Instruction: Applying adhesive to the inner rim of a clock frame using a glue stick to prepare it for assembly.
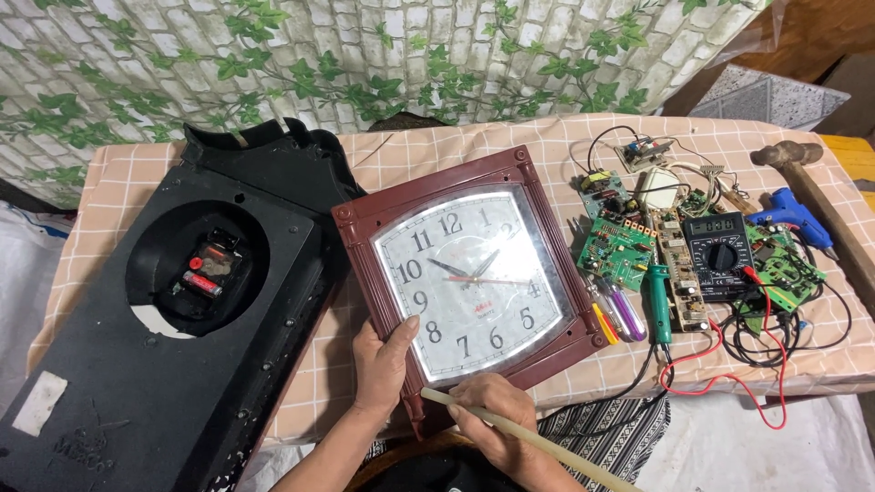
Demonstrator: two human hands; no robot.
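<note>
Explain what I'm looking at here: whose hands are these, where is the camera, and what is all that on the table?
There is no machine: a person wears a camera on the head, looking down at their own bare hands. The left hand grips the lower edge of a maroon square plastic wall clock. The right hand holds a long pale stick. On the checked beige tablecloth lie a large black clock back, green circuit boards, a black multimeter, a blue glue gun and a wooden-handled hammer.
</note>
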